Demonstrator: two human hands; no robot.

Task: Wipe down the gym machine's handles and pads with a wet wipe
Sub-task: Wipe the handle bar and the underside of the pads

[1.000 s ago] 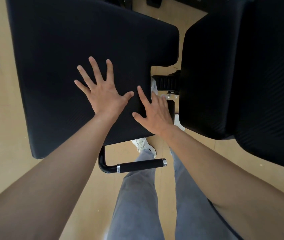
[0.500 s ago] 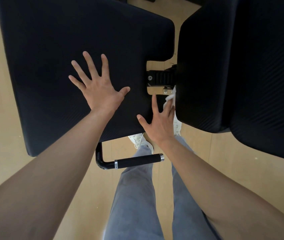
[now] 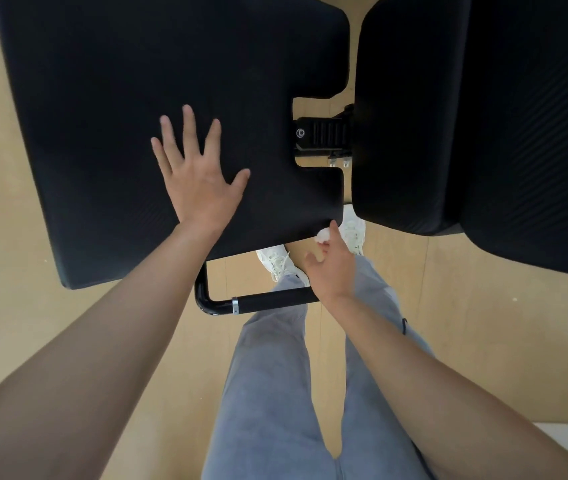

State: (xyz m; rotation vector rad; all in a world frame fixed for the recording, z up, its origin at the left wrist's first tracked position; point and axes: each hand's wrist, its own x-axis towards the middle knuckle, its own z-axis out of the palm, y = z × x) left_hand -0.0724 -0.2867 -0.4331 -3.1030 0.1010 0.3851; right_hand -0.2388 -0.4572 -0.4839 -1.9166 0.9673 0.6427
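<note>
- Left hand [image 3: 199, 183] lies flat on the seat pad [image 3: 119, 98], fingers straight and spread, holding nothing.
- Seat pad is black and fills the upper left of my feed, with tan floor [image 3: 5, 306] around it.
- Handle [image 3: 275, 299] sits below the pad's near edge, a black grip on a bent tube. The right wrist overlaps its right end in my view; I can't tell if they touch.
- Right hand [image 3: 332, 268] is just off the pad's near right corner, fingers curled round a bunched white wet wipe [image 3: 323, 234].
- Wet wipe is at the fingertips, against the pad's edge at that corner.
- Bracket [image 3: 324, 136] shows in the notch between the pads.
- Back pad [image 3: 483, 133] is on the right, black, just beside the seat pad.
- Grey trousers [image 3: 268, 375] and white shoes [image 3: 277, 263] are below.
</note>
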